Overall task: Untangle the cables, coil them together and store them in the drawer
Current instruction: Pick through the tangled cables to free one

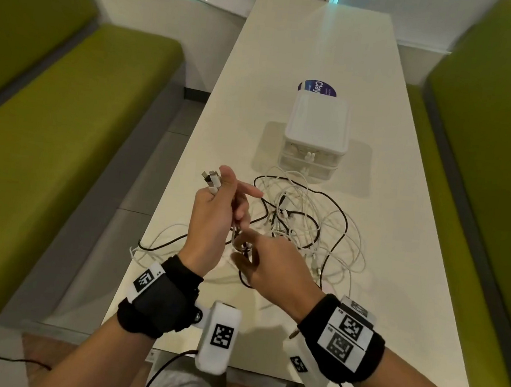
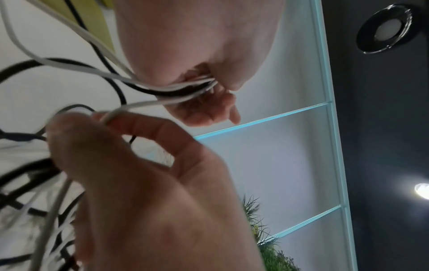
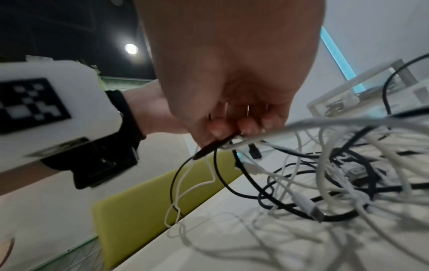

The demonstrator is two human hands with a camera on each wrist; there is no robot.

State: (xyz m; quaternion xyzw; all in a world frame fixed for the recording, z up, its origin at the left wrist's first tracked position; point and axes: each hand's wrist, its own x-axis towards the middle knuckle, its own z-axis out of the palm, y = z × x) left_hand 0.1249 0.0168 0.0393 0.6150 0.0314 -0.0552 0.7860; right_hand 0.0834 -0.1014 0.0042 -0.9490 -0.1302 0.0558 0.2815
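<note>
Cables [image 1: 301,224] tangled mid-table, near left edge; left hand [image 1: 213,217] grips plug ends, right hand [image 1: 268,264] pinches strands.

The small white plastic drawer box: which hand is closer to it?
Left. The left hand is raised nearer the white plastic drawer box; the right hand sits lower, closer to the person.

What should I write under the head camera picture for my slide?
Left hand holds cable plugs up while right hand picks at tangled cables.
</note>
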